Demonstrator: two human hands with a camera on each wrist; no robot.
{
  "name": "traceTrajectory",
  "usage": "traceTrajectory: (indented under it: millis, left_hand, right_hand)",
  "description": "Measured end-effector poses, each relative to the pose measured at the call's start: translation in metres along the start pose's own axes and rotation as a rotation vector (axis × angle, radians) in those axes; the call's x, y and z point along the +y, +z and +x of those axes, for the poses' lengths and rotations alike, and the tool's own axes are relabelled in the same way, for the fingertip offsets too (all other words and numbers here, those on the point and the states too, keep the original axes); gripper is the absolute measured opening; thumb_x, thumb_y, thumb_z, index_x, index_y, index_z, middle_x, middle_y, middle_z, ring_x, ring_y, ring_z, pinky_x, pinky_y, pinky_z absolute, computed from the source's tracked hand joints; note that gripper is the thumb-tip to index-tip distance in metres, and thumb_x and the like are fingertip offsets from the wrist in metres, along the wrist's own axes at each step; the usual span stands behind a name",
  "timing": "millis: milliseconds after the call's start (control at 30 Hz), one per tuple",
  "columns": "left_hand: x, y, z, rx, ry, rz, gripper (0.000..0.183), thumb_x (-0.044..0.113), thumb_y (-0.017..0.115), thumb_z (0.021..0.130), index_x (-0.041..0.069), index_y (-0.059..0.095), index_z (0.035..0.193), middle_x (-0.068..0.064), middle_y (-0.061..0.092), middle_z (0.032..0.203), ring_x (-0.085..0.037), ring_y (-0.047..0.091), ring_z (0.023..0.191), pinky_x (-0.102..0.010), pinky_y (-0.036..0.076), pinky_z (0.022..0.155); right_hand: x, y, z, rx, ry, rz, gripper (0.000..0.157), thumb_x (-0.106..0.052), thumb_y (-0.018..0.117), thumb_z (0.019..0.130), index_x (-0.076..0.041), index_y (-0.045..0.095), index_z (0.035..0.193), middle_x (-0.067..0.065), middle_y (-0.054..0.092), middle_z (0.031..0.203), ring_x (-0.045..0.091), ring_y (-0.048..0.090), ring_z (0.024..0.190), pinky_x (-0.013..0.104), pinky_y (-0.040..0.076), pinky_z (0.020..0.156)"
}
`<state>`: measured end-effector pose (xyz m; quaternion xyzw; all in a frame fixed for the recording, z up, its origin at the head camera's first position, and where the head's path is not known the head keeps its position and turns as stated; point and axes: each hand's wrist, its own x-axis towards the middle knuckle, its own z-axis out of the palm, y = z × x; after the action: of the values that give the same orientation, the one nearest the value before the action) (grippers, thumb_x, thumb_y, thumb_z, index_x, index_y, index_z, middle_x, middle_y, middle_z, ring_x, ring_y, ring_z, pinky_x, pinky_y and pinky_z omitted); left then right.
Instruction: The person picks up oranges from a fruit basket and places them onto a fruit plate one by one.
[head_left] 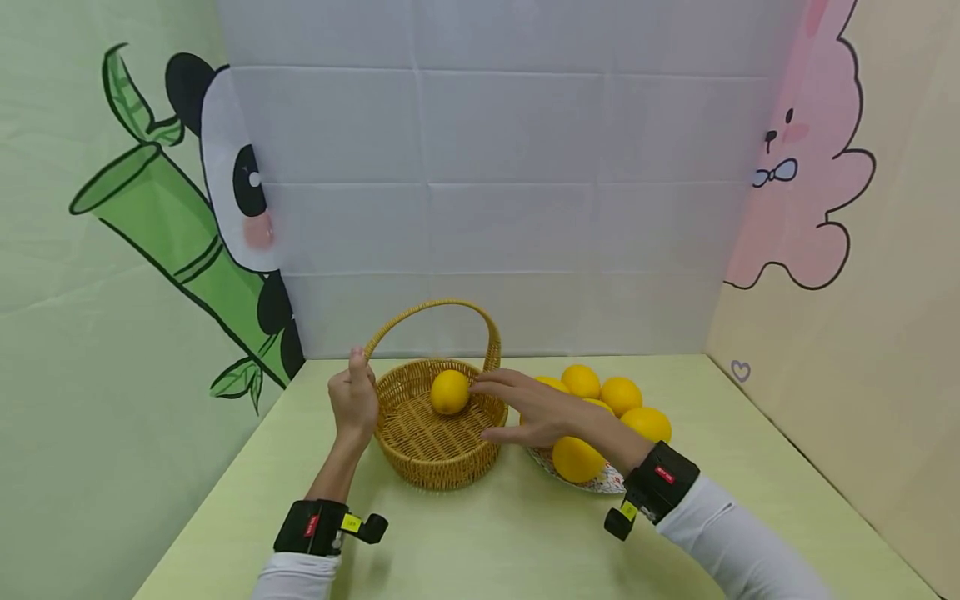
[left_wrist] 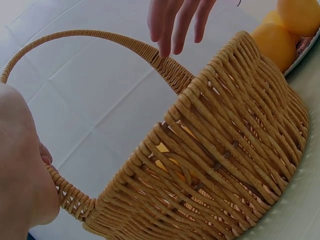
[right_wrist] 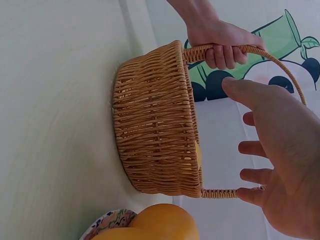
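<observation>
A wicker basket (head_left: 435,467) with a tall arched handle (head_left: 438,303) stands on the table. My left hand (head_left: 352,400) grips the left side of the handle, its fingers curled round it in the right wrist view. Inside the basket lies one yellow-orange fruit, an orange (head_left: 450,392) by its look. Over the basket's right rim hovers my right hand (head_left: 536,408), fingers extended and thumb apart, holding nothing. From the right wrist, the spread hand (right_wrist: 285,155) is seen beside the handle's right base; whether a fingertip touches it I cannot tell.
To the basket's right, a patterned plate (head_left: 611,482) holds several more oranges (head_left: 647,425), partly hidden behind my right hand and forearm. Grey cloth (head_left: 510,225) rises behind the table (head_left: 465,550), with printed walls at both sides.
</observation>
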<state>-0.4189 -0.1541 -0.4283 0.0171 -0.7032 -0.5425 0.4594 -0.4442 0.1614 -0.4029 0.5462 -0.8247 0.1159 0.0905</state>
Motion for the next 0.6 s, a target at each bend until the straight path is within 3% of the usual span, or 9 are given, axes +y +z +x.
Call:
traceTrajectory:
  millis: [333,600]
  left_hand:
    - [0.000,0.002,0.001,0.008,0.016,0.015,0.068,0.053,0.039,0.108,0.017,0.041,0.051,0.015,0.031,0.045,-0.011,0.027,0.045,-0.028,0.024,0.044]
    - [-0.001,0.004,0.000,0.010,0.011,0.020,0.069,0.054,0.039,0.108,0.016,0.040,0.049,0.013,0.032,0.045,-0.010,0.026,0.044,-0.027,0.023,0.043]
  right_hand:
    - [0.003,0.008,0.031,-0.056,0.031,0.012,0.072,-0.059,0.055,0.100,-0.022,0.039,0.159,0.005,0.030,0.164,0.022,0.026,0.148,0.049,0.032,0.116]
    - [0.007,0.015,0.057,-0.100,0.016,0.009,0.071,-0.056,0.054,0.102,-0.016,0.041,0.159,0.008,0.031,0.164,0.026,0.028,0.148,0.050,0.033,0.116]
